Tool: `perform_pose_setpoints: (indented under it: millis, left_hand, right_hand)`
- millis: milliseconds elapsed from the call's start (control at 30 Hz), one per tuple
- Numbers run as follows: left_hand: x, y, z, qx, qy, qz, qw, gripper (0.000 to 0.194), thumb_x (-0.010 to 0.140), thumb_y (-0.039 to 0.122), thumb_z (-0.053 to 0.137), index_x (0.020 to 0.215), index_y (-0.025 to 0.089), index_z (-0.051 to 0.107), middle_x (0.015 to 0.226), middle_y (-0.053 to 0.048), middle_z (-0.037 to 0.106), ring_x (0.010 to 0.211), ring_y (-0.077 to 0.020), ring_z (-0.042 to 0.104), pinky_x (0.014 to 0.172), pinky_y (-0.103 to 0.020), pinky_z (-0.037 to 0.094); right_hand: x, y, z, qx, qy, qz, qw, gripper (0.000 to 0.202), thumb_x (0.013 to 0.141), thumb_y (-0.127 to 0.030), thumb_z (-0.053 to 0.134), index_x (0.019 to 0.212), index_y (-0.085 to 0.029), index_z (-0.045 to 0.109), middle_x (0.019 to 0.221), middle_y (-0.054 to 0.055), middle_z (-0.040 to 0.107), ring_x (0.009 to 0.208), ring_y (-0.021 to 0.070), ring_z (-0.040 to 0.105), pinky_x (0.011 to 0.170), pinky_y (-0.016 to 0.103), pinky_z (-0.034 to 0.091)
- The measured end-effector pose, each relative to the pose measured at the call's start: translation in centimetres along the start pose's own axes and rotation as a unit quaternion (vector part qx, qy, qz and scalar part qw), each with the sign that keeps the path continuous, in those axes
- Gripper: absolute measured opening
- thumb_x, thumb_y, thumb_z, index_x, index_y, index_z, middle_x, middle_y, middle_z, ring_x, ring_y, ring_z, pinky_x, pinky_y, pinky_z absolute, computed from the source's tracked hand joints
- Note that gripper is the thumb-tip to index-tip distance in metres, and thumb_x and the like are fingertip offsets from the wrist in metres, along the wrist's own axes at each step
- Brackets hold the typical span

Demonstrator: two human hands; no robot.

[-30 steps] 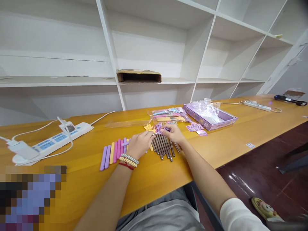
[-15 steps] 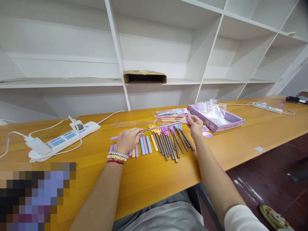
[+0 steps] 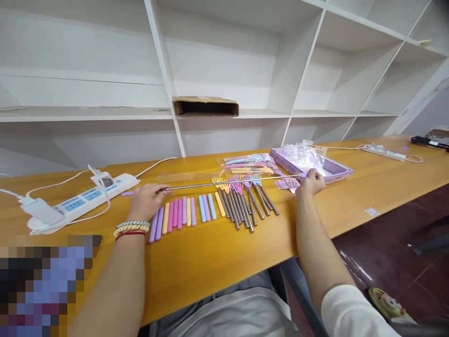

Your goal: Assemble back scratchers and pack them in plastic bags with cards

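Note:
A long thin metal rod (image 3: 224, 183) is stretched level above the table between my hands. My left hand (image 3: 147, 201) is closed round its left end, where a purple handle (image 3: 127, 194) sticks out. My right hand (image 3: 311, 181) pinches the other end, at a small purple piece. Below the rod lies a row of purple, yellow, pink and blue handles (image 3: 175, 213). Right of them, several metal rods with coloured claw heads (image 3: 242, 206) lie fanned out. Behind these are plastic-wrapped claw sticks (image 3: 249, 164).
A purple box (image 3: 338, 175) holding crumpled clear plastic (image 3: 303, 157) stands at the back right. Pink cards (image 3: 286, 183) lie before it. A power strip (image 3: 84, 201) with cables is at the left. White shelves hold a cardboard box (image 3: 206, 106).
My hands have moved apart, left hand leftward and right hand rightward, and the rod between them is much longer. More of the handle row now shows.

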State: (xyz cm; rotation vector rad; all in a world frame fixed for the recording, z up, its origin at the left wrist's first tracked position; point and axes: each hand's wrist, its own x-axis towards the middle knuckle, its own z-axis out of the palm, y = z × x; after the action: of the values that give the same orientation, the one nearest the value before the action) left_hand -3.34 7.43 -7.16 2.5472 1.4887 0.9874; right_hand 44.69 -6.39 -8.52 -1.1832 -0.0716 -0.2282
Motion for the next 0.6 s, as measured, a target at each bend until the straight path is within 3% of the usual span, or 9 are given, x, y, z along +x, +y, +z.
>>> perform_pose_setpoints:
  millis: [133,300,467,600]
  left_hand:
    - [-0.1,-0.2,-0.8,0.006,0.010,-0.051,0.999,0.023,0.082,0.036,0.051,0.086,0.022,0.069,0.094,-0.005,0.070,0.094,-0.0215,0.059,0.088,-0.037,0.042]
    - [-0.2,1.6,-1.9,0.013,0.011,-0.082,0.996,0.019,0.080,0.031,0.053,0.083,0.019,0.068,0.088,-0.003,0.068,0.090,-0.0199,0.056,0.083,-0.036,0.040]
    - [-0.6,3.5,-3.0,0.044,0.017,-0.065,0.997,0.020,0.073,0.033,0.057,0.081,0.019,0.069,0.083,-0.003,0.068,0.088,-0.0202,0.055,0.080,-0.034,0.037]
    - [-0.7,4.9,-3.2,0.057,0.011,-0.034,0.998,0.023,0.072,0.037,0.058,0.083,0.020,0.070,0.080,-0.002,0.069,0.080,-0.0190,0.058,0.075,-0.031,0.037]
  right_hand:
    - [0.1,0.0,0.2,-0.015,0.029,0.006,0.999,0.020,0.082,-0.033,0.052,0.072,-0.015,0.053,0.069,-0.002,0.050,0.066,0.0101,0.051,0.062,0.022,0.044]
    - [0.2,0.2,0.5,-0.029,0.017,0.033,0.999,0.022,0.088,-0.030,0.037,0.073,-0.018,0.048,0.068,-0.002,0.048,0.063,0.0096,0.051,0.059,0.022,0.044]
    - [0.0,-0.1,0.3,-0.055,-0.045,0.045,0.996,0.026,0.087,-0.035,0.033,0.067,-0.020,0.041,0.061,-0.003,0.042,0.055,0.0111,0.048,0.049,0.023,0.041]
    - [-1.5,-0.7,0.6,-0.070,-0.129,0.030,0.989,0.026,0.085,-0.039,0.035,0.064,-0.022,0.035,0.057,-0.004,0.039,0.050,0.0107,0.044,0.044,0.023,0.036]
